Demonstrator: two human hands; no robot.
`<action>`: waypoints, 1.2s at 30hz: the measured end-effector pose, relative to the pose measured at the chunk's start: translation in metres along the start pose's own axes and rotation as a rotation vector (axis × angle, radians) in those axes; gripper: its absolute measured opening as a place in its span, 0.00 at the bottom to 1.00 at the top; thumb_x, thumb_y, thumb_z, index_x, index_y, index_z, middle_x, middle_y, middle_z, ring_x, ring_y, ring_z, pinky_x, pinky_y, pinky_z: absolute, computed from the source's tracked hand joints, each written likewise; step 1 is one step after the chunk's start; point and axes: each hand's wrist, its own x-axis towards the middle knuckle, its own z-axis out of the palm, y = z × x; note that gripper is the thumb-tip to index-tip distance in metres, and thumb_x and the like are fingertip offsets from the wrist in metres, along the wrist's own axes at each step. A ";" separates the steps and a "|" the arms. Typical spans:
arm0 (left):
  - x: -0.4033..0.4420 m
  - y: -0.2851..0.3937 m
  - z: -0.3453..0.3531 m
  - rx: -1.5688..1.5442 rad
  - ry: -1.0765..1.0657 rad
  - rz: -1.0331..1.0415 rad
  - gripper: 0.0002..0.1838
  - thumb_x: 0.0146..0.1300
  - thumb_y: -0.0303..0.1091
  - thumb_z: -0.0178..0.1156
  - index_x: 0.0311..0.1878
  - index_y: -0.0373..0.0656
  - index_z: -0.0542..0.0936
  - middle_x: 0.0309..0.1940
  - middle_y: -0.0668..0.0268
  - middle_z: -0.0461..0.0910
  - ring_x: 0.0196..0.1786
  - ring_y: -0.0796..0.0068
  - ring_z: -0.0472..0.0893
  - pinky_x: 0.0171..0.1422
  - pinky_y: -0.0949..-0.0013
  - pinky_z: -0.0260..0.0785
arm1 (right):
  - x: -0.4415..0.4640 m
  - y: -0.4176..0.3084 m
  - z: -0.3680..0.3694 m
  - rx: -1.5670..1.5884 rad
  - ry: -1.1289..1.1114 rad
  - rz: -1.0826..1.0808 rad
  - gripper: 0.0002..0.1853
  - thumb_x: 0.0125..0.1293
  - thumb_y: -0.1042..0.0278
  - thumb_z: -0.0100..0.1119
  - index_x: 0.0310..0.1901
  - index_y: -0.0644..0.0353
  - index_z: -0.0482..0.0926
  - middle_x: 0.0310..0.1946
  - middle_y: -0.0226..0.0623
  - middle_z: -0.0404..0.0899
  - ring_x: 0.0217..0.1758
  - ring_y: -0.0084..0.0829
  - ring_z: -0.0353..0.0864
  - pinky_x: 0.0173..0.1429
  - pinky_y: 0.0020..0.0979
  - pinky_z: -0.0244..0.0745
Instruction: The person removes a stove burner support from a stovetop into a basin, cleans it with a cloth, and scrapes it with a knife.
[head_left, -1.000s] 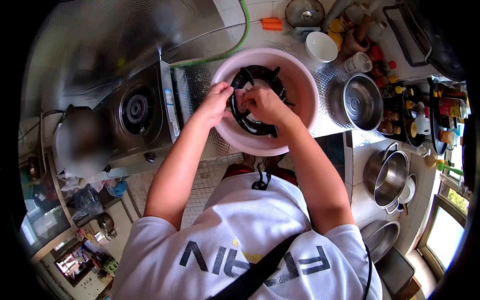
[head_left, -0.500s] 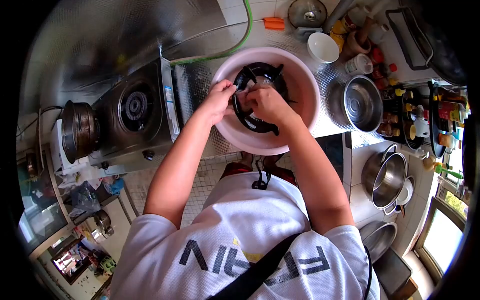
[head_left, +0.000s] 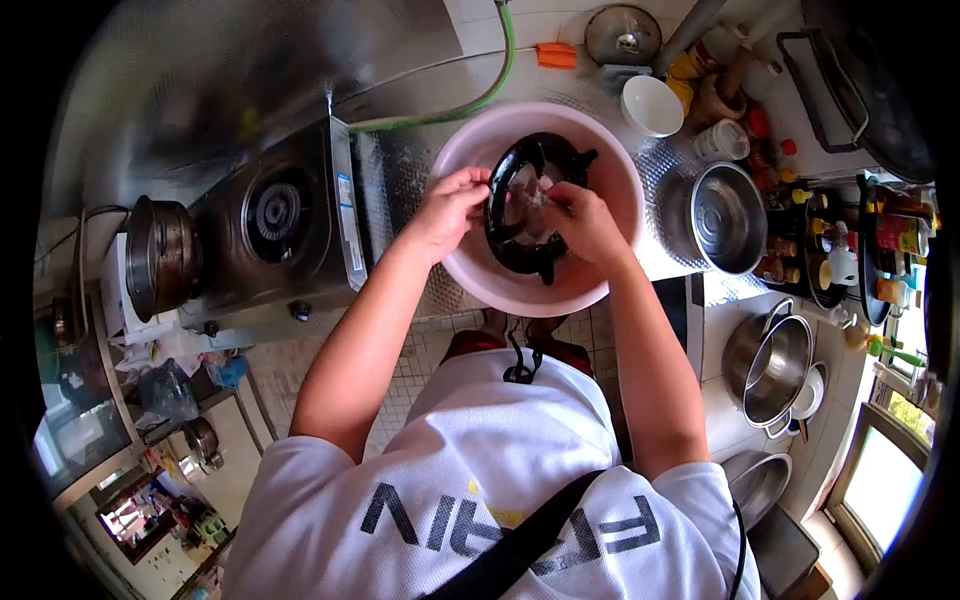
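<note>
A black ring-shaped pot support (head_left: pixel 502 165) with short prongs is held tilted over a pink basin (head_left: pixel 452 160) on the metal-covered counter. My left hand (head_left: pixel 448 215) is closed on the ring's left rim. Beside the ring's right side, my right hand (head_left: pixel 588 225) is closed with fingertips on a small pinkish, wet-looking cloth or pad (head_left: pixel 532 195); its exact kind is hard to make out. The cloth lies within the ring's opening.
Left of the basin is a gas stove (head_left: pixel 278 212) with a bare burner, and a dark pot (head_left: pixel 160 258) beyond. To the right stand a metal bowl (head_left: pixel 727 218), a white bowl (head_left: pixel 652 106) and several bottles. An orange object (head_left: pixel 556 56) lies behind.
The ring has shifted right and turned in my left hand. My right hand has moved right, from inside the ring toward its right side. The view has shifted slightly.
</note>
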 end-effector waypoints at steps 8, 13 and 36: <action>-0.006 -0.023 0.032 -0.365 -0.150 0.219 0.29 0.61 0.14 0.55 0.67 0.39 0.69 0.61 0.64 0.75 0.63 0.69 0.76 0.70 0.65 0.68 | -0.018 -0.077 0.034 -0.130 0.319 -0.516 0.11 0.58 0.76 0.67 0.43 0.62 0.82 0.45 0.48 0.79 0.47 0.51 0.81 0.50 0.41 0.79; -0.004 -0.030 0.024 -0.167 -0.138 0.245 0.26 0.63 0.15 0.55 0.66 0.35 0.71 0.56 0.62 0.78 0.60 0.70 0.77 0.68 0.66 0.69 | 0.014 -0.072 0.045 -0.283 0.682 -0.482 0.07 0.61 0.75 0.64 0.40 0.63 0.79 0.38 0.48 0.76 0.39 0.53 0.78 0.43 0.47 0.77; -0.013 -0.004 0.062 0.241 -0.071 0.329 0.16 0.78 0.33 0.50 0.59 0.34 0.78 0.53 0.64 0.81 0.56 0.77 0.77 0.65 0.71 0.67 | 0.007 -0.039 -0.001 -0.084 0.738 -0.305 0.12 0.59 0.76 0.67 0.45 0.63 0.82 0.39 0.49 0.77 0.41 0.50 0.81 0.43 0.42 0.78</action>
